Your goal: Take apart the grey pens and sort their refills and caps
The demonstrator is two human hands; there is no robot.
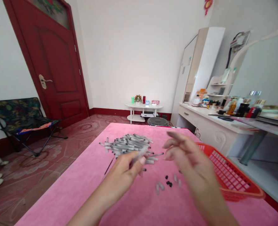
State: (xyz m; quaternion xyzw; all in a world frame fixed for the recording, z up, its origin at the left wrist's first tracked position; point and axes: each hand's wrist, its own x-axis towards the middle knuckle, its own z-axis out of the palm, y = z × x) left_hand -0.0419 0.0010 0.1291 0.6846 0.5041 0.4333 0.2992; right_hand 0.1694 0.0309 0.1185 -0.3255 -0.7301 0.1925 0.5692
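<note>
Pink cloth (59, 201) lies under a heap of grey pens (129, 144), its near edge partly hidden by the person's left hand (123, 169). That thumb and fingers pinch a translucent pen piece (139, 156). Blurred, the right hand (188, 160) has its fingers loosely parted, its forearm overlapping a red basket (243, 194). Clear caps (161, 186) and black plugs (170, 185) lie between the forearms; a thin dark rod (109, 166) rests near the heap.

The right hand (188, 157) is blurred, its grip unclear. The left hand (126, 168) hides part of a blurred, translucent pen piece (140, 154). The bottom edge crops 2 forearms (95, 201), the right covering part of the red plastic basket (243, 194).
</note>
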